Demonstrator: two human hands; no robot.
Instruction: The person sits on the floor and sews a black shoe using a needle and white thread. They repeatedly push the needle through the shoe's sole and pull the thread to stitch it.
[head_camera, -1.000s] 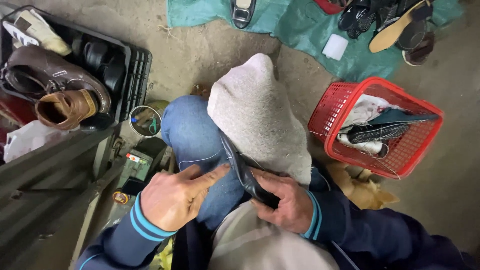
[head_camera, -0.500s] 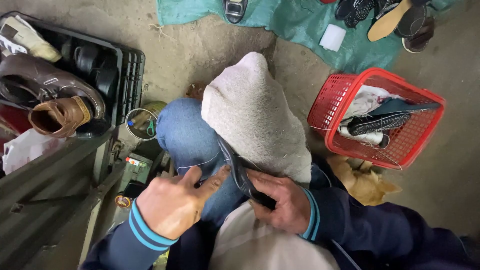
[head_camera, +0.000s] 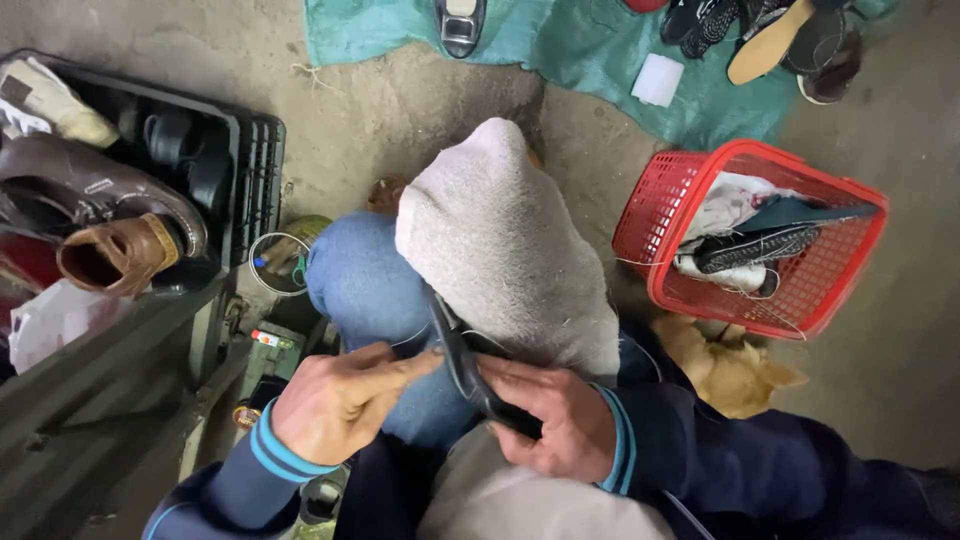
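Hands first: the right hand (head_camera: 548, 425) is clamped around the lower end of a dark shoe piece (head_camera: 462, 360), a narrow black strip that looks like a sole or upper edge, pressing it against the knee, while the left hand (head_camera: 340, 400) is loosely curled with the forefinger stretched out, its tip touching the strip's near edge. What looks like a fine pale thread (head_camera: 405, 340) runs from that fingertip toward the strip, so this reads as hand stitching in mid-run; whether a needle is pinched there, I cannot tell. How much of the seam is closed is hidden by the fingers, so my judgement is only that the work is under way, with the upper length of the strip yet to be dealt with. That strip lies on a grey woolly cloth (head_camera: 500, 240) draped over the knee, just beside the blue jeans leg (head_camera: 365, 285). Moving out, a small round tin (head_camera: 280, 262) sits on the ground by the knee, left of it a black crate (head_camera: 250, 170) holding a brown shoe (head_camera: 110, 250) and other footwear. To the right, a red plastic basket (head_camera: 660, 215) carries more shoes and a white rag, and a tan dog (head_camera: 725, 370) lies just below it. Farther off, a green tarp (head_camera: 590, 50) is spread with sandals and soles.
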